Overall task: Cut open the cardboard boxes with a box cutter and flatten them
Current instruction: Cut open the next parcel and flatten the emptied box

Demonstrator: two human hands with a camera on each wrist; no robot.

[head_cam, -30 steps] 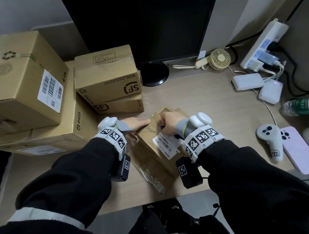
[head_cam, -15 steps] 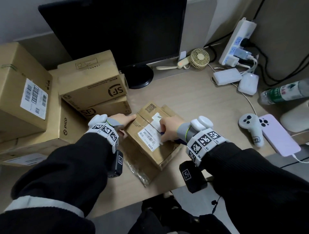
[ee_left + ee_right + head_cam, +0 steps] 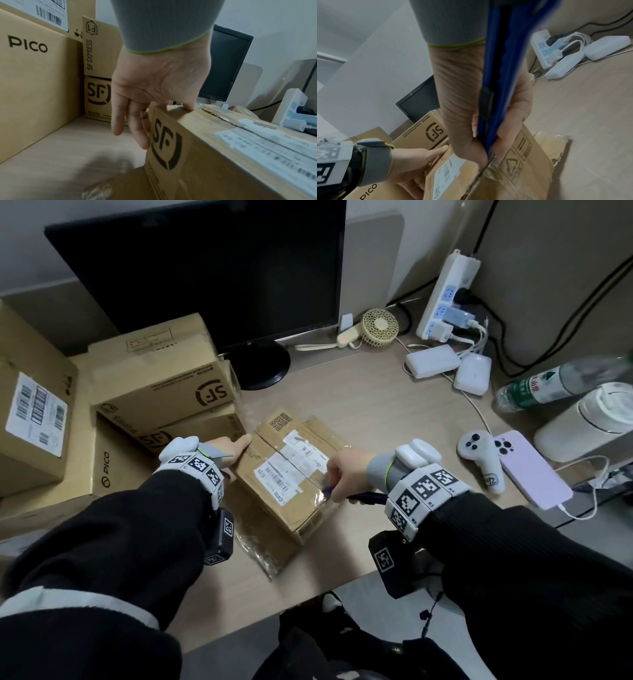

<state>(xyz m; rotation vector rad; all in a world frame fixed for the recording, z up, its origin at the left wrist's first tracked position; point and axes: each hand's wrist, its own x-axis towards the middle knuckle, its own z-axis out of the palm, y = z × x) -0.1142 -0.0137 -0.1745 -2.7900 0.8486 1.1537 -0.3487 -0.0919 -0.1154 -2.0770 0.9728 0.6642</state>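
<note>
Surface: a pale wood-grain surface (image 3: pixel 376 405) against a grey wall, with a dark monitor (image 3: pixel 205 268) at the back.
Left side: stacked cardboard boxes (image 3: pixel 154 381), some printed SF, one PICO.
Right side: a power strip (image 3: pixel 448 292), a small fan (image 3: pixel 378 328), white adapters, a white controller (image 3: pixel 481 460), a pink phone (image 3: pixel 531 470), a bottle and a pale canister.
Box: a small taped box (image 3: pixel 291 474) lies near the front edge of the surface, on a flattened piece of cardboard with plastic film.
Hidden: the blade tip is hard to make out in the right wrist view, lost against glossy tape. The label print is blurred. The far boxes are cut off at the picture's left edge.
Left hand: the left hand (image 3: pixel 154 83) holds the box's far left corner, thumb on the top edge, fingers (image 3: pixel 137 129) straight down its side.
Right hand: the right hand (image 3: pixel 346 470) has its fingers (image 3: pixel 510 136) clamped on a blue box cutter (image 3: pixel 498 81).
Cutter: its tip meets the taped seam at the box's near right end, just below the fingertips.
</note>
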